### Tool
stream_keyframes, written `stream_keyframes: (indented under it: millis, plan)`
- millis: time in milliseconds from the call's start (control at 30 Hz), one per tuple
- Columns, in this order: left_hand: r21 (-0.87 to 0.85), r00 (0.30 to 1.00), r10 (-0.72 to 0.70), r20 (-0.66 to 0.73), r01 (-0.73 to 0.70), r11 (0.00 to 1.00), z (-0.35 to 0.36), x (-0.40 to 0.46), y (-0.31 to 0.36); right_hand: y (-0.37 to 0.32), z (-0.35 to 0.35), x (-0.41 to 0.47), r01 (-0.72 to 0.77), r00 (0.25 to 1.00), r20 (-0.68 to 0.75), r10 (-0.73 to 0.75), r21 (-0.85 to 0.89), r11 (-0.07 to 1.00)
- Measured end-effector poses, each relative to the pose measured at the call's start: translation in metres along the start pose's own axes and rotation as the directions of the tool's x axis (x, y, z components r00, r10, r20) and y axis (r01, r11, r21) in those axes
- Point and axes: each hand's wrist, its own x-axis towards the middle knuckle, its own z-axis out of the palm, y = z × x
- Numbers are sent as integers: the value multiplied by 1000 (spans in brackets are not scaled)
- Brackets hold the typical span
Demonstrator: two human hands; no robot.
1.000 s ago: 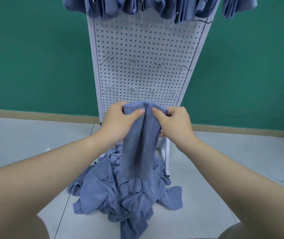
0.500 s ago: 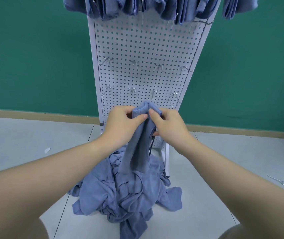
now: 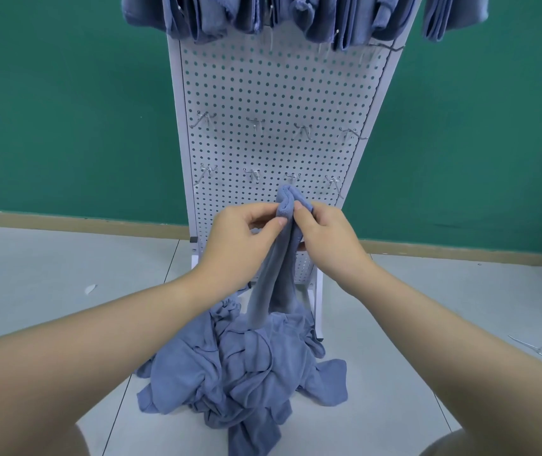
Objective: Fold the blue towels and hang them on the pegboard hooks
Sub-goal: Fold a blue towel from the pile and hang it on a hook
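A folded blue towel (image 3: pixel 274 281) hangs narrow and long between my hands, in front of the white pegboard (image 3: pixel 276 93). My left hand (image 3: pixel 240 240) pinches its top fold from the left and my right hand (image 3: pixel 327 240) pinches it from the right, thumbs almost touching. The bunched top of the towel sits just below the lower row of hooks (image 3: pixel 253 174). A pile of loose blue towels (image 3: pixel 246 366) lies on the floor at the pegboard's foot. Several folded towels (image 3: pixel 263 14) hang along the top row.
Two rows of bare metal hooks (image 3: pixel 302 130) stick out from the middle of the board. A loose metal hook (image 3: pixel 531 347) lies on the grey floor at right. A green wall stands behind the board. A small white scrap (image 3: pixel 90 288) lies at left.
My hands have drawn together, gathering the towel's top edge into a narrower bunch. The towel now hangs slimmer, its top a little lower in front of the board.
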Motion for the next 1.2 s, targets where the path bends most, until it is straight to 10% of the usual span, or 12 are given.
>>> stream_keyframes:
  millis: [500,633,833,1200]
  plan:
    - [25,996,34,85,-36,999,-9,8,9,-7,-15,-6,68,996,42,-73,96,993]
    - [-37,992,-110,56,112,993,-15,18,2,-11,-23,-6,91,994,41,-100,173,981]
    - [-133,895,-241,376,309,942,-14,19,-2,-22,-36,-6,105,991,41,-128,366,925]
    - [-240,912,-252,322,336,911,-5,15,-2,-17,-36,-7,34,977,194,-89,271,962]
